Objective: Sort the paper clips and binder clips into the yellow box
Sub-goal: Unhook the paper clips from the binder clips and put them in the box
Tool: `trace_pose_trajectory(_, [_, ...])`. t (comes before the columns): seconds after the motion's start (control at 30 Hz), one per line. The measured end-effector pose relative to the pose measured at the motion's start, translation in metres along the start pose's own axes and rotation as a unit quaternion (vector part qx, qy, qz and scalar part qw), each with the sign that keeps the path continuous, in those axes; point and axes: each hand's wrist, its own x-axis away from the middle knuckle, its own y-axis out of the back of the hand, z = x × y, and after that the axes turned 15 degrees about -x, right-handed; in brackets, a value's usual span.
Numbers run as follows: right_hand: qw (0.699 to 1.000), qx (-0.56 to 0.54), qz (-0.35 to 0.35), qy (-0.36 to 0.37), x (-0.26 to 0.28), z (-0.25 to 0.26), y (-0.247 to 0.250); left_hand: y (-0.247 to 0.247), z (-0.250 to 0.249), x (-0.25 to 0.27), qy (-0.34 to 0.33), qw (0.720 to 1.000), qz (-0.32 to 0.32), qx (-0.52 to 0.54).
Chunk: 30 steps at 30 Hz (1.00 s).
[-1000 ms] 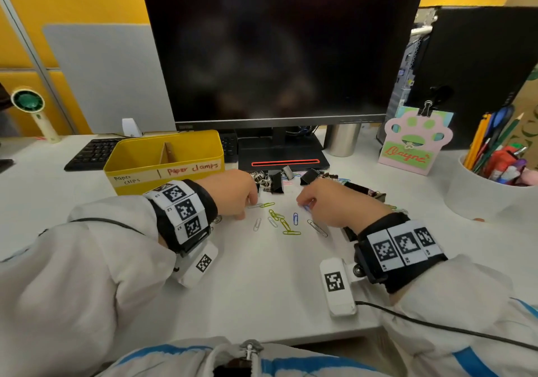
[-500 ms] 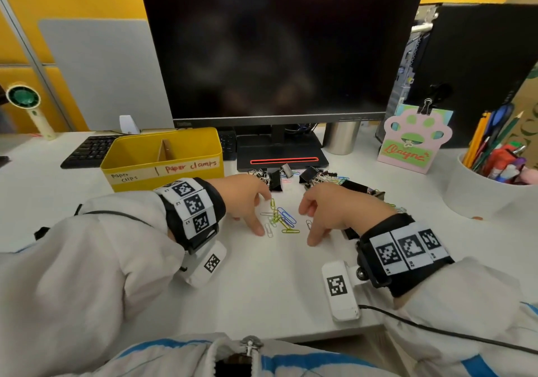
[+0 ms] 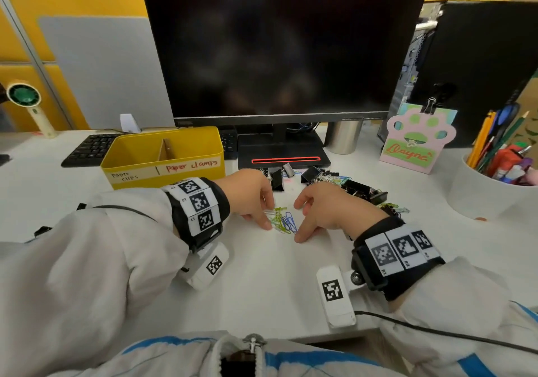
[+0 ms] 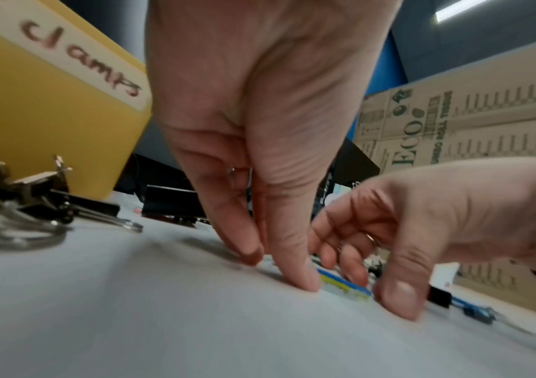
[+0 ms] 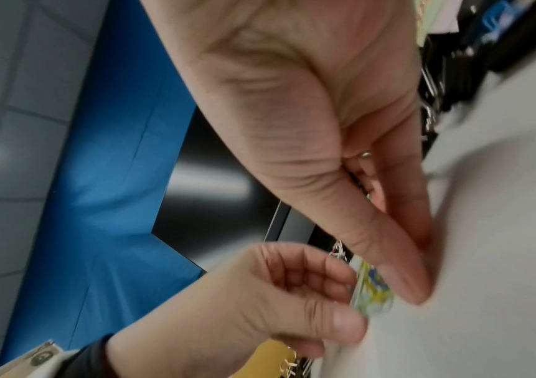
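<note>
The yellow box (image 3: 163, 155) stands at the back left, its card divider separating a part labelled paper clips from one labelled paper clamps. A small heap of green, blue and silver paper clips (image 3: 283, 221) lies on the white desk between my hands. My left hand (image 3: 266, 216) has its thumb and fingertips on the desk at the heap's left edge. My right hand (image 3: 300, 219) presses its thumb down at the right edge, other fingers bent above. The left wrist view shows the clips (image 4: 344, 284) squeezed between both thumbs. Black binder clips (image 3: 320, 175) lie behind.
A dark monitor with its stand (image 3: 283, 155) rises behind the clips. A keyboard (image 3: 90, 149) sits behind the box, a white pen cup (image 3: 489, 193) at right, and a paw-shaped name card (image 3: 416, 140) beside it. More binder clips (image 4: 33, 202) lie left of my hand.
Both hands have slid toward each other on the desk. The scattered paper clips have been raked from a loose spread into one tight heap between the thumbs.
</note>
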Motion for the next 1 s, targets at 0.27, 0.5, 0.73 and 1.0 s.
trace_pose_trajectory(0.27, [0.997, -0.074, 0.002, 0.033, -0.006, 0.001, -0.014, -0.009, -0.014, -0.008, 0.025, 0.995, 0.008, 0.098])
trace_pose_trajectory(0.5, [0.998, 0.019, -0.029, 0.045, -0.018, 0.014, -0.027, -0.012, -0.009, -0.003, 0.116, 0.95, 0.044, 0.285])
trace_pose_trajectory(0.73, [1.0, 0.015, -0.024, 0.011, -0.023, 0.03, -0.036, -0.003, 0.0, 0.007, 0.174, 0.872, 0.061, 0.453])
trace_pose_trajectory(1.0, [0.999, 0.031, -0.032, 0.025, -0.032, 0.04, -0.031, -0.006, 0.005, 0.008, 0.219, 0.816, 0.035, 0.533])
